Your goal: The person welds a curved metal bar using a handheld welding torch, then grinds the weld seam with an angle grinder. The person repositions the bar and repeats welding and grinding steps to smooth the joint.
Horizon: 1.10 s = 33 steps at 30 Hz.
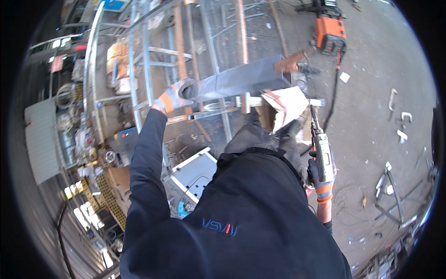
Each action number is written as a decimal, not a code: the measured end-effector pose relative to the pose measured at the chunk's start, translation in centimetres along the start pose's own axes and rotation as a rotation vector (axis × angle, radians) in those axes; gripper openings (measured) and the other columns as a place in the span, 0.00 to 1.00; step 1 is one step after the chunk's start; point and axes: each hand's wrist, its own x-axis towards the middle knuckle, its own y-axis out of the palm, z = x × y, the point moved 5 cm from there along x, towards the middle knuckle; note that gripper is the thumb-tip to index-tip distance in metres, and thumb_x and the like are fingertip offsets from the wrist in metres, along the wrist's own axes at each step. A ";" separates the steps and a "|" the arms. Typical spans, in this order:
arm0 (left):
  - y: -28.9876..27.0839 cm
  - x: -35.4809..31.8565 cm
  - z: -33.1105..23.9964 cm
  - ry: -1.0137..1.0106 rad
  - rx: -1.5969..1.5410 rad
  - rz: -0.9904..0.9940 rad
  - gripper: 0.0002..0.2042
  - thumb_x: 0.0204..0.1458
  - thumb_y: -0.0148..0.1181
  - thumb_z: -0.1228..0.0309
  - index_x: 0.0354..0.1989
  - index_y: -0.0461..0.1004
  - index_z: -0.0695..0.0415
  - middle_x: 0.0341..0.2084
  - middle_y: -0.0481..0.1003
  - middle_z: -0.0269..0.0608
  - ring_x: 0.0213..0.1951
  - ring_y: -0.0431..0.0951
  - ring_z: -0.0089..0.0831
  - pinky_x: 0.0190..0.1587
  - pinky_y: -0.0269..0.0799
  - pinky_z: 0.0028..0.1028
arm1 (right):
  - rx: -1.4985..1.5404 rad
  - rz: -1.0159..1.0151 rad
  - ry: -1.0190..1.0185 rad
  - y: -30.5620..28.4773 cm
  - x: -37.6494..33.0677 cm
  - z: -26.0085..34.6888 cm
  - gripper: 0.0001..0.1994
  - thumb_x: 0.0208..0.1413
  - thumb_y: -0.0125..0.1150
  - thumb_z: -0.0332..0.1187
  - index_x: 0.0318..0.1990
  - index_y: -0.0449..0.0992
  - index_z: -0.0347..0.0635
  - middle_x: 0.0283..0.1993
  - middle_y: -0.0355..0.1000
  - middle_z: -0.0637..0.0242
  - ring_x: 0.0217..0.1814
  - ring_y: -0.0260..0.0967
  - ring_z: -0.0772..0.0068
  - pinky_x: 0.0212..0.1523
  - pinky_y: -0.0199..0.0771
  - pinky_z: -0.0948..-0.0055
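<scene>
My left hand (173, 98), in a grey and orange striped glove, is closed at the left end of a long grey metal profile (237, 80). Its dark fingers curl at that end. Held out to the right, my right hand (321, 180) wears a similar glove and is wrapped round a grey hand-held power tool (324, 156). The tool's long thin nose (314, 116) points away from me, toward the profile's right end. A rusty brown piece (290, 63) sits at that end, beside a dark clamp-like part (309, 69). Below the profile lies a crumpled white sheet (287, 104).
At the far right stands an orange and black machine (330, 33), with a dark cable (335, 86) running from it. Long metal frames (146, 60) fill the left. A white panel (194, 174) lies near my left side. Metal scraps (390, 186) are scattered on the floor at right.
</scene>
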 end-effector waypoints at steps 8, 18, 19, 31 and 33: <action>8.7 18.9 14.2 -0.046 -0.434 0.419 0.35 0.51 0.87 0.75 0.69 0.78 0.59 0.59 0.82 0.30 0.61 0.80 0.23 0.68 0.75 0.29 | -0.344 -0.247 -0.012 3.5 -4.4 5.2 0.31 0.61 0.69 0.21 0.74 0.76 0.38 0.52 0.89 0.63 0.45 0.83 0.81 0.44 0.84 0.74; 11.8 25.0 19.9 0.150 -0.525 0.632 0.23 0.67 0.77 0.62 0.66 0.82 0.60 0.55 0.85 0.35 0.57 0.82 0.24 0.63 0.77 0.29 | -0.554 -0.184 0.338 20.2 -3.6 7.4 0.23 0.69 0.67 0.27 0.70 0.77 0.36 0.47 0.87 0.60 0.38 0.83 0.73 0.37 0.83 0.71; 11.4 24.6 19.7 0.156 -0.472 0.595 0.23 0.67 0.76 0.63 0.66 0.81 0.60 0.55 0.85 0.36 0.57 0.82 0.25 0.63 0.77 0.29 | -0.508 -0.169 0.312 21.5 -2.9 7.4 0.23 0.68 0.68 0.27 0.70 0.77 0.36 0.48 0.87 0.61 0.39 0.83 0.72 0.37 0.83 0.70; 11.4 17.1 12.7 0.527 0.246 -0.135 0.41 0.53 0.85 0.56 0.74 0.74 0.56 0.58 0.83 0.54 0.59 0.84 0.57 0.60 0.82 0.49 | -0.599 -0.100 0.356 26.4 4.8 4.7 0.22 0.54 0.74 0.27 0.59 0.87 0.49 0.52 0.90 0.73 0.44 0.86 0.72 0.45 0.83 0.70; 11.4 17.7 14.2 0.447 0.194 -0.022 0.43 0.52 0.86 0.58 0.75 0.73 0.55 0.60 0.82 0.55 0.61 0.84 0.56 0.62 0.82 0.47 | -0.577 -0.139 0.334 26.4 5.2 4.2 0.23 0.55 0.74 0.27 0.60 0.87 0.49 0.53 0.90 0.74 0.45 0.86 0.73 0.45 0.83 0.71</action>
